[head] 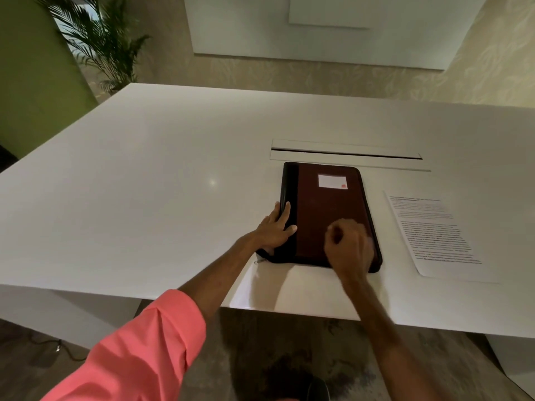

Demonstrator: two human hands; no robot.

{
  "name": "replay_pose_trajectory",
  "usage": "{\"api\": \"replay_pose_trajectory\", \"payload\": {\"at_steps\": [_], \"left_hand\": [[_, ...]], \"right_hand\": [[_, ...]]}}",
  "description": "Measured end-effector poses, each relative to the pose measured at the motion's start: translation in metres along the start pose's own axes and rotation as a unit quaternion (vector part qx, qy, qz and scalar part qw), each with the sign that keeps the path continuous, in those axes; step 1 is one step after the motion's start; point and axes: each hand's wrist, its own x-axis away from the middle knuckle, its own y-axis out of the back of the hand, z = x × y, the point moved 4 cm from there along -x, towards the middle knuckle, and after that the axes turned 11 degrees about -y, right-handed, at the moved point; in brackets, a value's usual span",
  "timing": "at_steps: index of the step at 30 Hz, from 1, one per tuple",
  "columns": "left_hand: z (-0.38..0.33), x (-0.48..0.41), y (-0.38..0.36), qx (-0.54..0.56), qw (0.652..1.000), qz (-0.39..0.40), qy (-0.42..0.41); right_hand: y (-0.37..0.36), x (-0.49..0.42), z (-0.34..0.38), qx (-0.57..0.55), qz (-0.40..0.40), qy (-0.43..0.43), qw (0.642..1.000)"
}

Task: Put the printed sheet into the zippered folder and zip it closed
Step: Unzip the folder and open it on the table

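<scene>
White table (144,198), closed folder (324,221), hands (275,230)

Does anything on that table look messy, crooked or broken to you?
Nothing stands out. The zippered folder lies flat and shut on the white table, with the printed sheet lying flat beside it, not yet inside. The left hand steadies the spine edge; the right hand is curled near the other edge.

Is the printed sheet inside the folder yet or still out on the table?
Out: the printed sheet lies flat beside the closed zippered folder.
</scene>
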Motion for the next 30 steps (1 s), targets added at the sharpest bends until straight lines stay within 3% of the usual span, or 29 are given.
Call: {"api": "replay_pose_trajectory", "payload": {"at_steps": [5,7,12,16,21,25,27,30], "left_hand": [[-0.003,0.001,0.001,0.061,0.994,-0.091,-0.016],[-0.005,-0.002,0.005,0.077,0.989,-0.122,-0.018],[-0.012,-0.009,0.0,0.071,0.994,-0.084,-0.016],[-0.013,-0.009,0.0,0.054,0.993,-0.109,-0.01],[-0.017,-0.009,0.027,0.007,0.973,-0.233,-0.002],[-0.031,-0.007,0.055,0.002,0.964,-0.263,-0.03],[-0.044,-0.004,0.07,0.01,0.96,-0.273,-0.054],[-0.067,0.0,0.092,0.059,0.948,-0.298,-0.098]], "right_hand": [[0.019,-0.052,-0.053,0.122,0.038,-0.144,0.981],[0.021,-0.063,-0.064,0.125,0.06,-0.159,0.977],[0.021,-0.077,-0.06,0.106,0.083,-0.151,0.979],[0.022,-0.086,-0.059,0.083,0.084,-0.176,0.977],[0.037,-0.102,-0.052,0.013,0.062,-0.189,0.98],[0.06,-0.117,-0.021,-0.074,0.052,-0.161,0.983],[0.071,-0.12,0.001,-0.205,0.074,-0.16,0.963],[0.077,-0.115,0.049,-0.39,0.15,-0.125,0.9]]}}
